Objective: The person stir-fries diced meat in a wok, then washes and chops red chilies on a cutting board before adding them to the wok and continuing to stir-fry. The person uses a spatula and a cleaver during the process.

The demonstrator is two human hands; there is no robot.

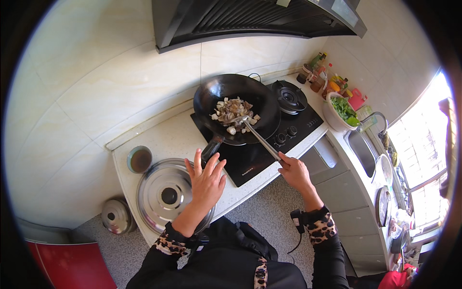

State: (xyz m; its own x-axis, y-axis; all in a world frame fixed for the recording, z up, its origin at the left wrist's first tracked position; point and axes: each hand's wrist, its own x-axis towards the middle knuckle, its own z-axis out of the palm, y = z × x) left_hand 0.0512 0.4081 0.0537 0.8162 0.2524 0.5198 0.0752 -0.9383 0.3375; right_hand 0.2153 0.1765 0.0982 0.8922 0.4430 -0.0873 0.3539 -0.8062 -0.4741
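Observation:
A black wok sits on the left burner of a black glass gas hob. Pale cubes and brownish shredded food lie in its bottom. My right hand grips the long handle of a metal spatula, whose blade rests among the food. Fingers spread, my left hand hovers by the wok's black handle; whether it touches the handle is hard to tell. Beneath and left of that hand lies a large steel lid with a black knob.
A bowl of brown liquid stands near the lid. Right of the bare second burner are seasoning bottles and a white basin of leafy greens. A sink follows along the counter. The range hood hangs above.

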